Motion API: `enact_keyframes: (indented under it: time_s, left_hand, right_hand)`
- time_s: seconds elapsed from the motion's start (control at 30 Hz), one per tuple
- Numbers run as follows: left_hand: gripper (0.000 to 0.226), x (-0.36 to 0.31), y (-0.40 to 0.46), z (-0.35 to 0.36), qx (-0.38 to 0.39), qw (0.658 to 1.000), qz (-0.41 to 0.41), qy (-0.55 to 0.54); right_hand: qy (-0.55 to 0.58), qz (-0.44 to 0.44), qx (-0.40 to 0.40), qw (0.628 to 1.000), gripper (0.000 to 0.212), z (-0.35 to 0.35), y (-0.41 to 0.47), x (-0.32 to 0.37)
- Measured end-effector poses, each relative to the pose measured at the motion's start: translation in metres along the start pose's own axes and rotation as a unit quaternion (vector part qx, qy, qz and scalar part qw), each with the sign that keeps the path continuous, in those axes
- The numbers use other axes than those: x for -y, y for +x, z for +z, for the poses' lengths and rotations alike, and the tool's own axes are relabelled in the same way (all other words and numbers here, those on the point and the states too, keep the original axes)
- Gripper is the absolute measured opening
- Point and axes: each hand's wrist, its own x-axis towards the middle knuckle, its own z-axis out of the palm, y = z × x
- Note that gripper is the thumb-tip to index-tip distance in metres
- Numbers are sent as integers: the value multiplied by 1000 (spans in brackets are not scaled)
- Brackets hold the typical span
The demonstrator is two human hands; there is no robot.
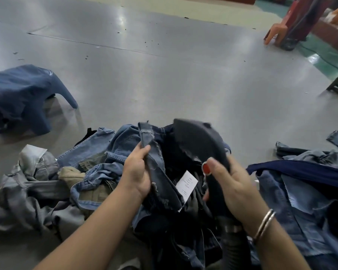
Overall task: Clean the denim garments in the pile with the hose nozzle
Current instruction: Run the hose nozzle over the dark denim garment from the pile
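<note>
Denim everywhere in the head view: a rumpled pile (98,172) of blue, grey and olive-khaki garments lies on a smooth, glossy grey floor (164,78). Left hand (138,172) sits over the middle of the pile, fingers and thumb curled round a narrow dark-blue denim strip (156,168) with frayed, distressed edges; the strip's long axis runs from its seamed upper end, away from the person, down toward the wrist. A white paper tag (186,184) with small unreadable print hangs just right of the strip. Right hand (228,184), right of the tag, grips the hose nozzle (199,143), dark matte plastic, curved and flaring to a broad head; its long axis runs up and away from the person, head pointing up-left over the pile's far edge, motion-blurred. The thumb lies against a red round button (206,168) on the nozzle; the other fingers wrap behind the handle. A black ribbed hose (232,248) leaves the nozzle's base toward the person. Metal bangles (264,223) on the right wrist. More denim with a navy band (300,172) lies right of the pile. Left of the pile stands a blue plastic stool (25,94); well beyond, upper right, an orange stool (273,34).
</note>
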Motion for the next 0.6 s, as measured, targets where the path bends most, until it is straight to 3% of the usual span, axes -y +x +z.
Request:
enact_keyframes:
  time_s: [0.17, 0.27, 0.47, 0.6]
  left_hand:
    - [40, 3, -6, 3, 75, 993, 49, 74]
    - [43, 7, -9, 2, 123, 988, 48, 80]
    - [49, 7, -10, 1, 189, 980, 28, 60]
    - [52, 11, -12, 2, 214, 975, 17, 49]
  right_hand:
    - [-49, 34, 48, 997, 31, 18, -7, -3]
    - [-56, 40, 21, 997, 21, 17, -1, -6]
    - [14, 28, -19, 999, 38, 15, 15, -1]
    - [64, 2, -89, 994, 35, 12, 26, 7]
